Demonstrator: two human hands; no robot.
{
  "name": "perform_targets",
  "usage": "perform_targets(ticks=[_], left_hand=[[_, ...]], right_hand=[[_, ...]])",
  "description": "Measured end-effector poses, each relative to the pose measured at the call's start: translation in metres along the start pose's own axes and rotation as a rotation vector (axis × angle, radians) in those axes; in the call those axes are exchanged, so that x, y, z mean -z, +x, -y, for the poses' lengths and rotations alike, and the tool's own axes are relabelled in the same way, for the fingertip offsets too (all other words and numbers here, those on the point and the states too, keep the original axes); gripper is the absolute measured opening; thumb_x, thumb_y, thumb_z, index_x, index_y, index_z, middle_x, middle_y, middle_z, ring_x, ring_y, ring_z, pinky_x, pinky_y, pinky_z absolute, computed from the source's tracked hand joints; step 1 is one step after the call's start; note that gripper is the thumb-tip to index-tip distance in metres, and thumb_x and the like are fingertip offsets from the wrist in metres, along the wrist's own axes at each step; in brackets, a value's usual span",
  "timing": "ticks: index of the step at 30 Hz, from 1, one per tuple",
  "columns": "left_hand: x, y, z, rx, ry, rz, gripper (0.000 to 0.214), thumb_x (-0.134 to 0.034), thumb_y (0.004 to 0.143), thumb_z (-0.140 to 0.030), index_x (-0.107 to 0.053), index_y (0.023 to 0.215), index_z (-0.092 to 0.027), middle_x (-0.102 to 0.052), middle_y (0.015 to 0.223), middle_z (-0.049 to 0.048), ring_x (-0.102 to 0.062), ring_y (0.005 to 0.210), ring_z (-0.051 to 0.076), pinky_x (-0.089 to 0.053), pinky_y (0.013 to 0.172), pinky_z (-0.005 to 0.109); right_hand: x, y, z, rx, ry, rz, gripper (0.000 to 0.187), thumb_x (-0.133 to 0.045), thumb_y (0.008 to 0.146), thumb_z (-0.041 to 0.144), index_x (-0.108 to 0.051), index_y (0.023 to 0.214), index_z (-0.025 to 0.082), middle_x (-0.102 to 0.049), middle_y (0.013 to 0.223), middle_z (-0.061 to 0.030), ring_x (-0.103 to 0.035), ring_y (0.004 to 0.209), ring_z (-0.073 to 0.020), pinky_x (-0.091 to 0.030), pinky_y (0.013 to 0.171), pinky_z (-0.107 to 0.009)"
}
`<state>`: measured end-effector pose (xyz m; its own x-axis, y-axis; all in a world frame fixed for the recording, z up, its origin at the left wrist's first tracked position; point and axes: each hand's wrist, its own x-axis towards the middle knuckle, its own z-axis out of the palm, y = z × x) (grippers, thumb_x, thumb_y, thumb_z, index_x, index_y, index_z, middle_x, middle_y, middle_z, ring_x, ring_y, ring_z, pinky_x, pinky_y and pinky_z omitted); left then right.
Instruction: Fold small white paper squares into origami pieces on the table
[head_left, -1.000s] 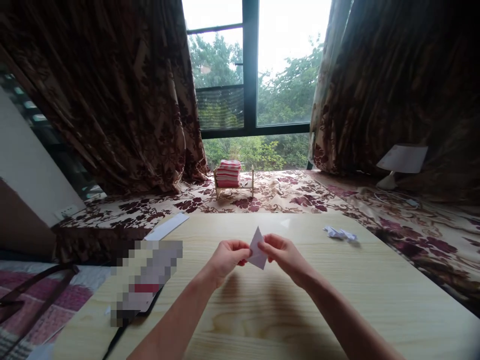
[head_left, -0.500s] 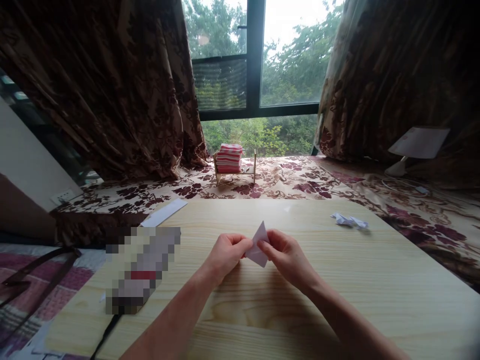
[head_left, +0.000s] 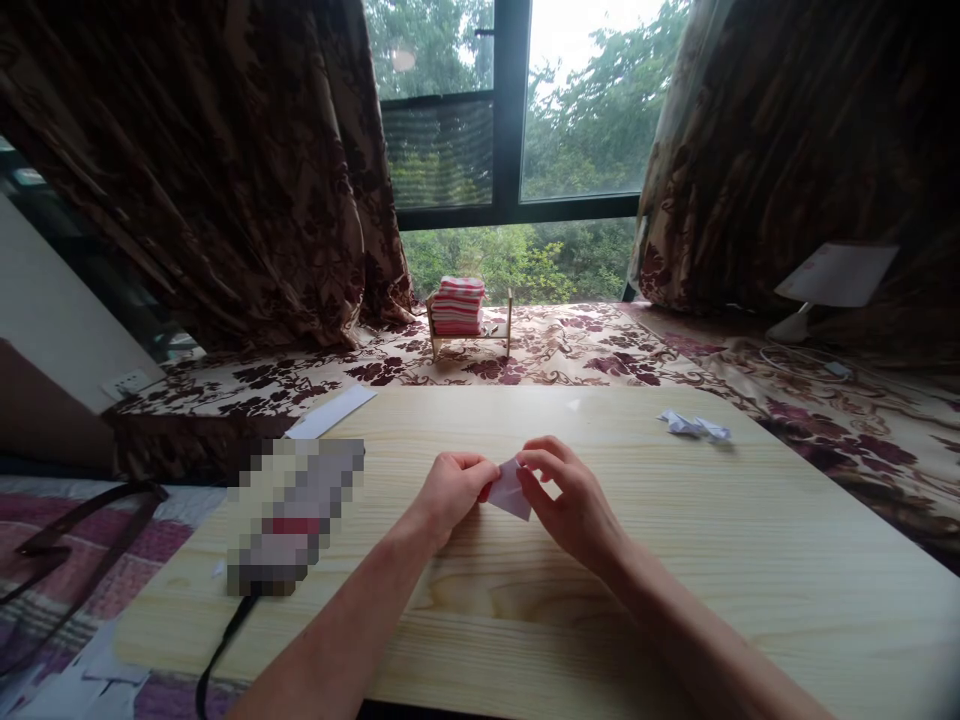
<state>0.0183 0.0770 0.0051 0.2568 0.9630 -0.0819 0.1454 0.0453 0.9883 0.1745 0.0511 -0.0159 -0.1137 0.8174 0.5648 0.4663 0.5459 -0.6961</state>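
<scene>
A small folded piece of white paper is held up over the middle of the wooden table. My left hand pinches its left edge between thumb and fingers. At the upper right edge, the thumb and forefinger of my right hand close on the paper, with the other fingers curved and a small gap showing behind the fingertips. Further right on the tabletop lie small folded white paper pieces, touching or close together.
A white paper strip lies at the table's back left, beside a blurred-out object with a black strap. Behind the table, a small rack holds folded red-and-white cloths. A white lamp stands at right.
The paper has turned, its pointed top no longer standing up between my hands. My right hand's fingers have lifted and spread slightly along its upper edge. The view has tilted slightly.
</scene>
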Motion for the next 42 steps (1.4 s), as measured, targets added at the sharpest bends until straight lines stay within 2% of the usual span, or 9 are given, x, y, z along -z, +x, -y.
perform_targets(ticks=[2,4,13,19,24,28,34,37,42], left_hand=[[0.0,0.001,0.001,0.003,0.002,-0.012,0.024,-0.054,0.065,-0.025,-0.046,0.044,-0.017,-0.039,0.044,-0.0053,-0.033,0.048,0.009,-0.024,0.049,0.023],[0.0,0.001,0.002,0.008,0.002,-0.022,0.025,-0.053,0.066,-0.026,-0.047,0.044,-0.016,-0.04,0.043,-0.0051,-0.034,0.047,0.009,-0.024,0.049,0.023],[0.0,0.001,0.001,0.04,-0.054,0.002,0.024,-0.058,0.064,-0.027,-0.048,0.045,-0.016,-0.042,0.045,-0.0049,-0.038,0.047,0.008,-0.029,0.047,0.021],[0.001,0.004,0.003,0.083,-0.112,-0.028,0.019,-0.057,0.063,-0.026,-0.055,0.048,-0.014,-0.049,0.047,-0.0022,-0.043,0.048,0.008,-0.037,0.047,0.02],[0.001,0.005,0.004,0.12,-0.165,-0.008,0.018,-0.059,0.063,-0.026,-0.058,0.05,-0.013,-0.052,0.049,-0.0009,-0.046,0.047,0.008,-0.04,0.048,0.02],[0.002,0.005,0.005,0.127,-0.191,0.017,0.019,-0.063,0.063,-0.028,-0.061,0.052,-0.012,-0.053,0.05,-0.0003,-0.047,0.049,0.008,-0.042,0.049,0.02],[0.003,0.003,0.002,0.123,-0.206,0.051,0.019,-0.069,0.061,-0.031,-0.067,0.062,-0.011,-0.058,0.059,0.0015,-0.051,0.055,0.009,-0.042,0.051,0.02],[0.002,0.003,0.001,0.124,-0.207,0.05,0.02,-0.069,0.062,-0.031,-0.069,0.068,-0.012,-0.061,0.062,0.0022,-0.052,0.057,0.01,-0.042,0.051,0.02],[0.001,0.003,0.002,0.12,-0.204,0.03,0.018,-0.068,0.062,-0.03,-0.069,0.068,-0.013,-0.062,0.061,0.0019,-0.053,0.057,0.01,-0.04,0.05,0.02]], right_hand=[[0.003,-0.001,0.001,0.176,-0.214,0.018,0.019,-0.049,0.085,0.014,-0.065,0.094,0.02,-0.058,0.096,-0.0077,-0.053,0.087,-0.0193,-0.045,0.073,-0.032],[0.005,-0.001,0.003,0.283,-0.33,0.033,0.022,-0.049,0.086,0.012,-0.065,0.098,0.021,-0.059,0.097,-0.0079,-0.052,0.088,-0.0195,-0.046,0.073,-0.032],[0.001,0.0,-0.002,0.262,-0.246,-0.086,0.016,-0.05,0.09,0.016,-0.065,0.093,0.02,-0.062,0.084,-0.0055,-0.054,0.077,-0.017,-0.047,0.068,-0.028],[0.005,0.001,0.004,0.431,-0.466,-0.014,0.02,-0.051,0.088,0.015,-0.068,0.096,0.02,-0.061,0.09,-0.0094,-0.051,0.079,-0.02,-0.045,0.067,-0.032],[0.007,0.002,0.008,0.477,-0.556,0.006,0.02,-0.051,0.088,0.015,-0.069,0.096,0.018,-0.062,0.091,-0.0113,-0.051,0.079,-0.0211,-0.044,0.068,-0.033],[0.006,0.001,0.005,0.429,-0.506,0.038,0.021,-0.05,0.089,0.016,-0.069,0.097,0.02,-0.063,0.093,-0.0108,-0.051,0.081,-0.0212,-0.044,0.07,-0.034],[-0.001,0.001,-0.005,0.055,-0.017,-0.083,0.016,-0.054,0.086,0.019,-0.069,0.087,0.02,-0.062,0.081,-0.0052,-0.055,0.074,-0.017,-0.045,0.065,-0.029],[-0.002,0.002,-0.008,-0.016,0.043,-0.1,0.015,-0.054,0.087,0.02,-0.067,0.081,0.018,-0.061,0.075,-0.003,-0.054,0.065,-0.0137,-0.045,0.058,-0.025],[-0.001,0.004,-0.008,-0.079,0.122,-0.087,0.017,-0.055,0.086,0.022,-0.067,0.076,0.017,-0.061,0.072,-0.0017,-0.056,0.064,-0.0127,-0.046,0.056,-0.023]])
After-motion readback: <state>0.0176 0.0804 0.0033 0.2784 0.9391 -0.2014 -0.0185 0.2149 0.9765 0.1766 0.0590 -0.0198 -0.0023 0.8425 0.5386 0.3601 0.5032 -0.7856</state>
